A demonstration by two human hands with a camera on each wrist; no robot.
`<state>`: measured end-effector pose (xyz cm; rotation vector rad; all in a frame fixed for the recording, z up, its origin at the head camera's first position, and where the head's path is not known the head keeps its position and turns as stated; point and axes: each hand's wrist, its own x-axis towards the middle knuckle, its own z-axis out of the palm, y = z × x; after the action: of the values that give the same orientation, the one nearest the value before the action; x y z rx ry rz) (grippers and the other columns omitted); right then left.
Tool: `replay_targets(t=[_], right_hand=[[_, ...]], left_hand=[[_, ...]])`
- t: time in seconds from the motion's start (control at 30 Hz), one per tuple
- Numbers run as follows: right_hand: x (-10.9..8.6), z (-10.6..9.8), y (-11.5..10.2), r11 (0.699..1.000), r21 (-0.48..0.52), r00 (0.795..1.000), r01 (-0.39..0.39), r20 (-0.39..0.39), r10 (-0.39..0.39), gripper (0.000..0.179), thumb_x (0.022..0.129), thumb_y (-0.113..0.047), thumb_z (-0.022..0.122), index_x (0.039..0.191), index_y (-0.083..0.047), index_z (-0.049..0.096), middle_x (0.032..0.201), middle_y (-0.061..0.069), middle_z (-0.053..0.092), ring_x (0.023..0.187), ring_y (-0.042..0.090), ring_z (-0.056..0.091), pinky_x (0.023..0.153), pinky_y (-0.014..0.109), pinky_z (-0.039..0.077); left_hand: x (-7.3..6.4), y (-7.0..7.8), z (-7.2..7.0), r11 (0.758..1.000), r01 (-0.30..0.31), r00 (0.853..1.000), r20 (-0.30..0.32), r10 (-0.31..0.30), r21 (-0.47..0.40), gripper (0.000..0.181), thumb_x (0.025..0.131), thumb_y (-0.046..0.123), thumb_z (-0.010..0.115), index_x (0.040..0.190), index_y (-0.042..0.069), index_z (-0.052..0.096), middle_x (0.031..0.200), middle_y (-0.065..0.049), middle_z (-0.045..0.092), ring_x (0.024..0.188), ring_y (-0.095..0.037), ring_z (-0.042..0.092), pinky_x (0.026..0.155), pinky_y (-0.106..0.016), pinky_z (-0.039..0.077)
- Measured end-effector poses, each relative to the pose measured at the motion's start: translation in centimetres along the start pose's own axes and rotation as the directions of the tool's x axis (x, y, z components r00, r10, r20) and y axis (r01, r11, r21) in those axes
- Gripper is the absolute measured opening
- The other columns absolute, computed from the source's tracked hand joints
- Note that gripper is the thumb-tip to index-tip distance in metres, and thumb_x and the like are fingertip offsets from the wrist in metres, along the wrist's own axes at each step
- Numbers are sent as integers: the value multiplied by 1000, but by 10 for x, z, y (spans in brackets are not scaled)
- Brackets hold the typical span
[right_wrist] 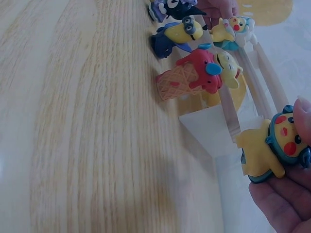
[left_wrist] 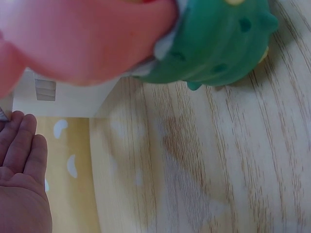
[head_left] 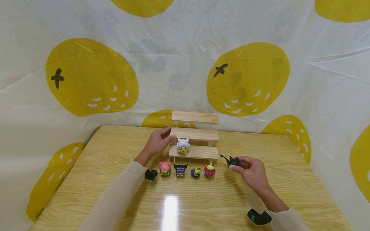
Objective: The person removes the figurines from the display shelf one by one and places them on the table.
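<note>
A three-step wooden display stand (head_left: 194, 134) stands at the back of the table. My left hand (head_left: 157, 141) holds the left end of its middle step, thumb at the front edge. Straight fingers of that hand show in the left wrist view. On the lowest step sits a white-hooded yellow figure (head_left: 183, 146). My right hand (head_left: 252, 170), right of the stand, pinches a yellow figure in a dark blue hooded costume (right_wrist: 279, 141), its red-cheeked face visible in the right wrist view. Its thin dark tail points left in the head view.
Along the stand's front stand a pink figure in green (head_left: 165, 168), a black-and-purple figure (head_left: 180, 170), a yellow-and-blue figure (head_left: 195, 172) and a red figure with a pale green head (head_left: 210, 170). A white cloth with yellow fruit prints (head_left: 173, 64) hangs behind the wooden table (head_left: 225, 199).
</note>
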<state>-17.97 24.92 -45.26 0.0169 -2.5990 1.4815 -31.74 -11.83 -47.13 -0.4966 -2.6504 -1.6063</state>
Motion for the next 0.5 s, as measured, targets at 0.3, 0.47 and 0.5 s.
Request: replay_targets(t=[0.3, 0.47, 0.5], right_hand=[[0, 2, 5, 1000, -1, 1000, -25, 10, 25, 28, 88, -6, 82, 113, 6, 77, 104, 22, 80, 92, 12, 79, 75, 13, 58], [1, 4, 9, 1000, 10, 999, -29, 15, 29, 27, 88, -6, 83, 112, 6, 77, 102, 21, 80, 90, 11, 79, 75, 13, 58], [1, 5, 10, 1000, 8, 999, -29, 17, 29, 27, 88, -6, 83, 112, 6, 77, 102, 20, 80, 90, 10, 79, 75, 13, 58]], left_hand=[[0, 0, 0, 1000, -3, 1000, 5, 3, -2, 64, 102, 32, 69, 156, 5, 47, 155, -16, 56, 143, -31, 56, 116, -46, 49], [-1, 1, -1, 1000, 4, 1000, 11, -4, -6, 65, 102, 33, 69, 157, 6, 47, 155, -16, 55, 143, -30, 56, 116, -46, 49], [-1, 1, -1, 1000, 4, 1000, 11, -4, -4, 65, 102, 33, 69, 157, 6, 47, 155, -16, 55, 143, -30, 56, 116, -46, 49]])
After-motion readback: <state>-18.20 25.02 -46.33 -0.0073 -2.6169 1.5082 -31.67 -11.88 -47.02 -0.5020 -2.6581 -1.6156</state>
